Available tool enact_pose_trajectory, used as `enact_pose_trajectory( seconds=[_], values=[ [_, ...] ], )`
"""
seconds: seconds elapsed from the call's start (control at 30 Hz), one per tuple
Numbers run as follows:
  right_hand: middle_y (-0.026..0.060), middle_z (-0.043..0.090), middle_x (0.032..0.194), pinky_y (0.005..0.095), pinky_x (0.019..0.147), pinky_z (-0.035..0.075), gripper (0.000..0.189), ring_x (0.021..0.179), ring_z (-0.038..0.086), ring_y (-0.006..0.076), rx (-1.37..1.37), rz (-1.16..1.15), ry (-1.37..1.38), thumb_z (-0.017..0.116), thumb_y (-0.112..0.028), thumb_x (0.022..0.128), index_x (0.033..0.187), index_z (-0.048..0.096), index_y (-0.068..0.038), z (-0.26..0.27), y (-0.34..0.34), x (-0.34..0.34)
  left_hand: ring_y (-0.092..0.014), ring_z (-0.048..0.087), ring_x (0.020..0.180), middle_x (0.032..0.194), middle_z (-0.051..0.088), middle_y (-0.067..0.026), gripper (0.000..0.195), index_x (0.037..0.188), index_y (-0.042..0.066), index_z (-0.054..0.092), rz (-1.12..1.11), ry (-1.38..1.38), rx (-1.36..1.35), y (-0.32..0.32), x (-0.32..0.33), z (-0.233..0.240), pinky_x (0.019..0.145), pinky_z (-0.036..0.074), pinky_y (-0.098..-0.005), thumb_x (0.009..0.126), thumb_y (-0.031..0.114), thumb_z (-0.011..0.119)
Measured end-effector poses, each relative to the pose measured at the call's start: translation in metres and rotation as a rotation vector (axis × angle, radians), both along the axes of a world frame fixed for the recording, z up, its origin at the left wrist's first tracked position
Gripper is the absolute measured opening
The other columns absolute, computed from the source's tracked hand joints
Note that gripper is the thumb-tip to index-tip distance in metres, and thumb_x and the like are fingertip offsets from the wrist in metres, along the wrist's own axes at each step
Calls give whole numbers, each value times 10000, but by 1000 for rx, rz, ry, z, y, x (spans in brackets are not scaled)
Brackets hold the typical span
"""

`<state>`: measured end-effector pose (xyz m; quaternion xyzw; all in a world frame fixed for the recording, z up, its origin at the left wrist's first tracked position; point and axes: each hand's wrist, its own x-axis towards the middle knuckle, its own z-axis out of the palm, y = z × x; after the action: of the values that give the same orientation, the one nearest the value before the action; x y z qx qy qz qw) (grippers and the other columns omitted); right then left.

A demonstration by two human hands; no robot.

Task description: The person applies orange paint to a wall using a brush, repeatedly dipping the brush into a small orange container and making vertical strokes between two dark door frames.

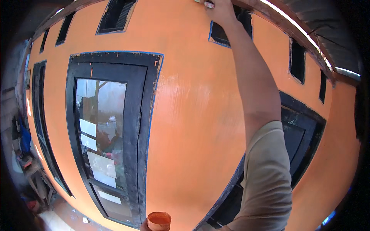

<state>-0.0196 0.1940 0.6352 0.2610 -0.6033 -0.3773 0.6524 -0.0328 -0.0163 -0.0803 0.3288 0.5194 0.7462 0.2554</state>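
My right hand (222, 12) is raised to the top edge of the view, close to the upper wall. Its fingers are closed on a small, paint-smeared tool (209, 4), mostly cut off by the frame, so its kind is unclear. Low in the view, my left hand (144, 225) grips an orange paint cup (159, 220) from its left side; only part of that hand shows. Orange paint coats the inside of the cup. Before me stands an orange painted wall (190, 130), with glossy streaks between the door and my arm.
A dark-framed door (134, 115) with a glass pane stands left of centre, edged in blue. Dark vent openings (115, 17) run along the upper wall. A second dark door or window frame (297, 127) is partly behind my arm. A wooden stand (37, 176) is at far left.
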Motion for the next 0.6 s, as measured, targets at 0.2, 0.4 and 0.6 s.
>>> enact_pose_trajectory(
  seconds=[0.2, 0.4, 0.6],
  values=[
    [173, 654, 849, 409, 708, 509, 165, 796, 623, 361, -153, -237, -36, 530, 31, 722, 780, 667, -41, -40, -6, 10, -212, 611, 959, 1065, 620, -115, 720, 1211, 36, 485, -1, -27, 22, 5, 1, -5, 802, 521, -352, 591, 129, 840],
    [111, 626, 791, 376, 646, 499, 216, 732, 610, 308, -185, -351, -193, 605, -8, 691, 874, 654, -111, -113, -3, 21, -208, 611, 953, 1059, 623, -111, 709, 1204, 36, 493, -32, -30, 52, 8, 6, -7, 800, 520, -349, 594, 130, 840],
    [138, 613, 776, 402, 671, 509, 195, 725, 622, 313, -121, -154, -272, 600, -33, 725, 893, 671, -103, -114, -24, 32, -204, 611, 947, 1053, 625, -107, 697, 1197, 37, 500, -23, -39, 61, 4, 9, -7, 799, 519, -346, 596, 131, 840]
  ],
)
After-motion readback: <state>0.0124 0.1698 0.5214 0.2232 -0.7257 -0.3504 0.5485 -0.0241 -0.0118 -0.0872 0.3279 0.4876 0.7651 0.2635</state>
